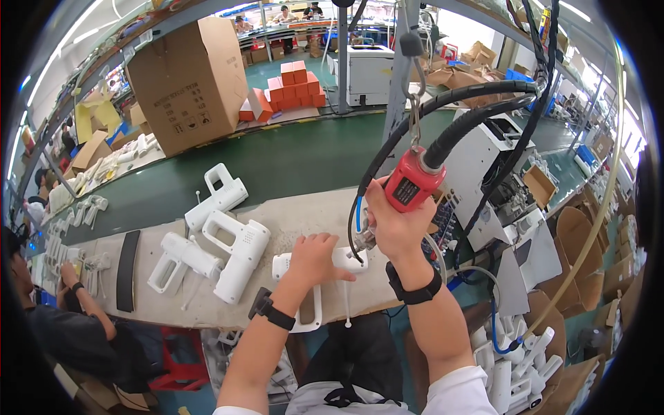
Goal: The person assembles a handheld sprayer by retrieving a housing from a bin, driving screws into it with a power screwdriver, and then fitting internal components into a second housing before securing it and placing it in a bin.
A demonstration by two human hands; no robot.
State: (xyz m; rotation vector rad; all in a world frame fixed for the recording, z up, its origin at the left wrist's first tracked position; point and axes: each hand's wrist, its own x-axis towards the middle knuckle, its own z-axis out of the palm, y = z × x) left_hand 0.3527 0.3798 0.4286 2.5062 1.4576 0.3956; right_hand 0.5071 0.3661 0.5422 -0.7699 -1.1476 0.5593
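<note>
**userA:** ok so what are the hands doing here?

**userB:** Left hand [315, 261] is clamped over a white handheld device [351, 259], fingers on the far side, thumb on the near side. It's lying on the beige sheet [304, 214] right in front of the person, loop handle [317, 319] pointing back toward them.

**userA:** and the other one?

**userB:** Right hand [400, 225] is wrapped round a red power tool [415, 174] that hangs from a chain [415, 124]. Its metal tip is right by the device's right end (can't tell if it's actually touching, tbh).

**userA:** anything else on there?

**userB:** Three more white units [242, 266] just to the left, then a black strip [128, 270]. Behind that there's a dark green surface [297, 162], a big cardboard box [183, 83] and some orange-red boxes [290, 90]. Oh, and a co-worker [69, 339] over at far left.
</note>
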